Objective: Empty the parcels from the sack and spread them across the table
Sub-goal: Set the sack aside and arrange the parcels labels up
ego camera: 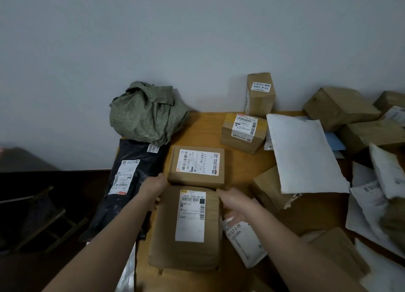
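Spreading step: sack (pixel 149 113) lay crumpled, looked emptied. Both hands, L (pixel 155 185) and R (pixel 233 201), flanked brown parcel (pixel 186 228); grip can't tell. Next: shift it to bare table (pixel 203 127).

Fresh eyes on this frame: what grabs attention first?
Both hands, left and right, flank a brown parcel with a white label at the table's near edge. Behind it lies a labelled cardboard box. The crumpled green sack sits at the table's far left corner against the wall, and a big white mailer lies to the right.
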